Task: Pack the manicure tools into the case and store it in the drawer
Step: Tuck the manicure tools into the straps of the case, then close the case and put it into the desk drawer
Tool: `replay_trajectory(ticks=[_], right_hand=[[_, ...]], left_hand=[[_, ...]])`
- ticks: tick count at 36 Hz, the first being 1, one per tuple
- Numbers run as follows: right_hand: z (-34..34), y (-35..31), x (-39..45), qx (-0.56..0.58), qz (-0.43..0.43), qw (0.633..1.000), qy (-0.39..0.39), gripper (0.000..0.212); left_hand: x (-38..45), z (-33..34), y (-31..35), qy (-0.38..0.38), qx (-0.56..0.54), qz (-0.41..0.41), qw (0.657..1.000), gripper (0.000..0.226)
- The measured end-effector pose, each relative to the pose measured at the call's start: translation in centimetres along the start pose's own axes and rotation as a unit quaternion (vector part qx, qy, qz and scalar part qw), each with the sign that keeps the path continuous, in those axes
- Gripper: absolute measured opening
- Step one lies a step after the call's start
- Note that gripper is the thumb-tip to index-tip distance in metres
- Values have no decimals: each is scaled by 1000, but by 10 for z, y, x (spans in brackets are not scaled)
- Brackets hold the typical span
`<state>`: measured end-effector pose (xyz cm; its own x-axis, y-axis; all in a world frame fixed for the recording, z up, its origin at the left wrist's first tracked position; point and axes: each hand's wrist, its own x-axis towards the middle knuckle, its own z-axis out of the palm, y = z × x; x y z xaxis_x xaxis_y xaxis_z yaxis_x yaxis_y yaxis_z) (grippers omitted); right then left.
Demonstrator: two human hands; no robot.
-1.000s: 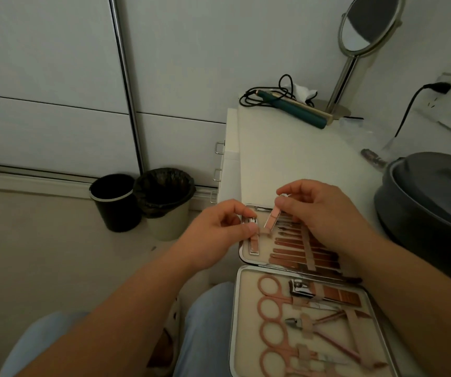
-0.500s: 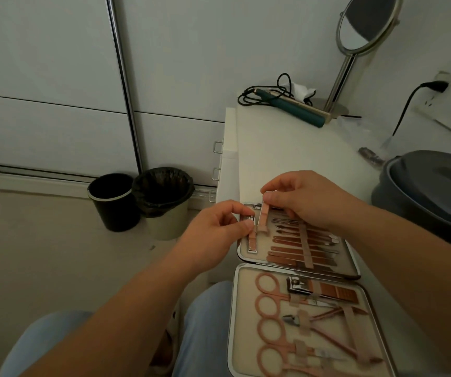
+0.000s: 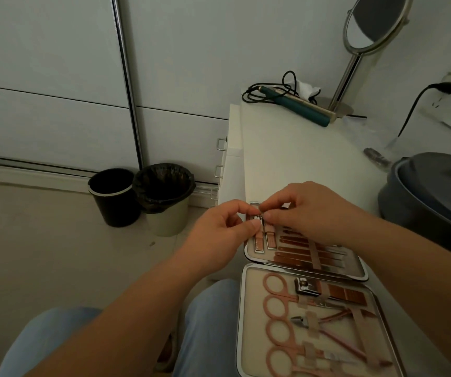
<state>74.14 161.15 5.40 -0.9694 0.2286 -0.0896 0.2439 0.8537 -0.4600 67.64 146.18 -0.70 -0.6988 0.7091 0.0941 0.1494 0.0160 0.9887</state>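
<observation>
The manicure case (image 3: 241, 308) lies open at the white table's near left edge. Its near half holds pink-handled scissors (image 3: 274, 303), a large nail clipper (image 3: 307, 287) and nippers (image 3: 300, 321). The far half holds a row of rose-gold tools (image 3: 297, 248) under a strap. Two small rose-gold clippers (image 3: 258, 244) (image 3: 270, 238) lie side by side in its left corner. My left hand (image 3: 219, 229) pinches the head of the left one. My right hand (image 3: 311, 213) pinches the head of the right one, and its fingers hide the tool tips behind.
Drawer handles (image 3: 221, 144) show on the table's left side. Two bins (image 3: 114, 197) (image 3: 167, 198) stand on the floor to the left. A hair iron with cord (image 3: 295, 104) and a standing mirror (image 3: 371, 25) are at the back. A grey lidded tub (image 3: 433, 189) sits right.
My right hand carried the second small clipper left and down. It now lies in the case beside the first one. My left hand stayed at the corner.
</observation>
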Motion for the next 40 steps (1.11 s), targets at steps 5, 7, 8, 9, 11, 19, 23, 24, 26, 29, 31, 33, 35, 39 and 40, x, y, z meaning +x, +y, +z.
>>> replay_trajectory(ticks=[5, 7, 8, 9, 11, 19, 23, 24, 26, 29, 31, 33, 35, 39, 40], right_hand=[[3, -1, -11, -36, -23, 999, 19, 19], [2, -1, -13, -45, -23, 998, 21, 20], [2, -1, -14, -48, -23, 998, 22, 20], [2, -1, -15, -49, -24, 998, 24, 20], [4, -2, -16, -51, -30, 998, 31, 20], [6, -2, -22, -46, -49, 997, 31, 22], [9, 1, -34, 12, -64, 994, 87, 32], [9, 3, -39, 21, -66, 992, 108, 33], [8, 6, -54, 37, -73, 986, 145, 28], [7, 9, -83, 50, -68, 982, 168, 18], [9, 14, -105, 49, -65, 983, 165, 22], [12, 18, -127, 62, -61, 983, 161, 27], [15, 22, -146, 81, -57, 983, 154, 28], [25, 26, -176, 115, -53, 982, 139, 47], [27, 27, -181, 107, -58, 983, 136, 49]], left_hand=[[0, 1, -2, 6, -13, 0, 1000, 13], [0, 1, -2, 5, -14, 1, 1000, 12], [0, 1, -2, 5, -15, 2, 1000, 12], [0, 2, -2, 5, -15, 2, 1000, 12], [-1, 2, -3, 8, -12, 4, 1000, 13], [-2, 2, -6, 16, -3, 4, 1000, 12], [-3, 4, -6, 31, -4, -5, 1000, 14], [-5, 5, -6, 34, 1, -5, 999, 14], [-10, 5, -4, 42, 17, -1, 999, 17], [-22, 4, -1, 42, 46, 13, 998, 22], [-32, 2, 1, 38, 68, 35, 996, 26], [-45, 0, 5, 30, 86, 62, 994, 30], [-58, -2, 9, 21, 102, 94, 990, 33], [-82, -5, 13, -3, 126, 134, 983, 34], [-88, -5, 14, -10, 126, 136, 983, 32]])
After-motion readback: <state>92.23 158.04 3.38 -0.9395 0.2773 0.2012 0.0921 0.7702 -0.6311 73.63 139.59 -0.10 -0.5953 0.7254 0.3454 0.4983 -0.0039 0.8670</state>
